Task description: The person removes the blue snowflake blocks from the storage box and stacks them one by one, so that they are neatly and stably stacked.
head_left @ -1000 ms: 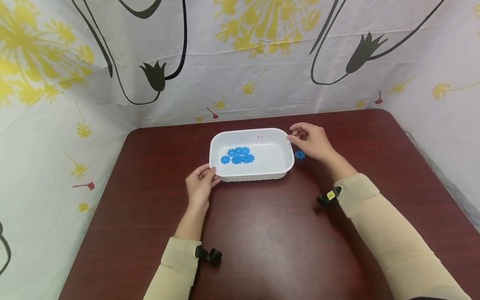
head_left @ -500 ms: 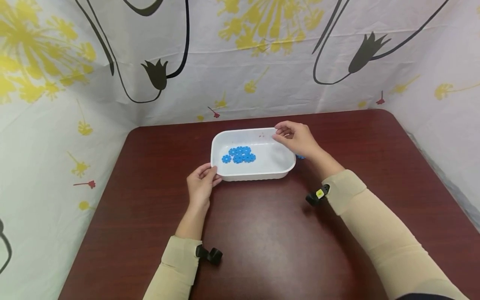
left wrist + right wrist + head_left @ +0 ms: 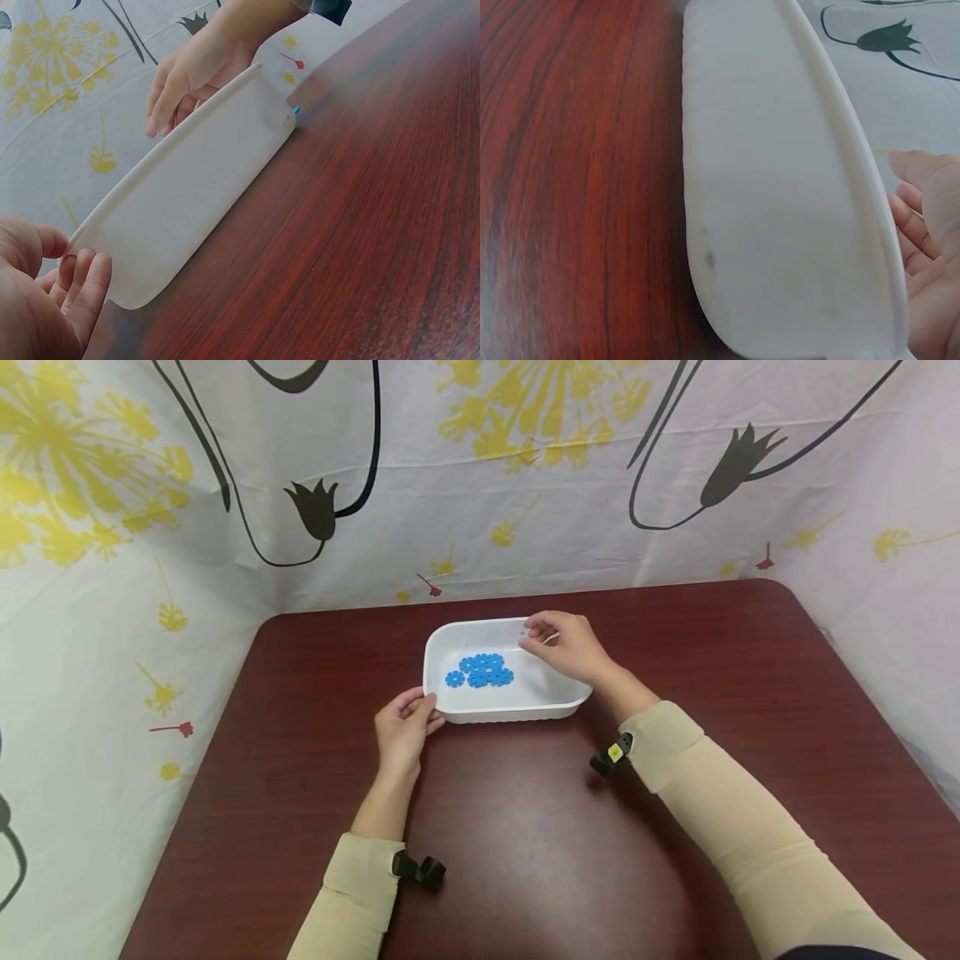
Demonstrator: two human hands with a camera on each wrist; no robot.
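A white plastic tray (image 3: 517, 714) stands on the table, with several blue snowflake discs (image 3: 480, 677) lying in its left half. My left hand (image 3: 401, 727) pinches the tray's near left corner, thumb on the rim and fingers beneath it in the left wrist view. Over the tray's right half hovers my right hand (image 3: 570, 647), its fingers loosely bent and nothing visible between them. The thumb of the right hand (image 3: 934, 225) stands apart from the fingers in the right wrist view. A bit of blue (image 3: 297, 110) shows beside the tray's far end in the left wrist view.
The dark red wooden table (image 3: 510, 827) reaches back to a wall hung with white cloth (image 3: 480, 527) printed with flowers. Black wrist cameras (image 3: 420, 868) are strapped over both beige sleeves (image 3: 720, 793).
My right hand has moved left from the tray's right rim to above its inside. The arm now hides the blue disc right of the tray. My left hand stays at the corner.
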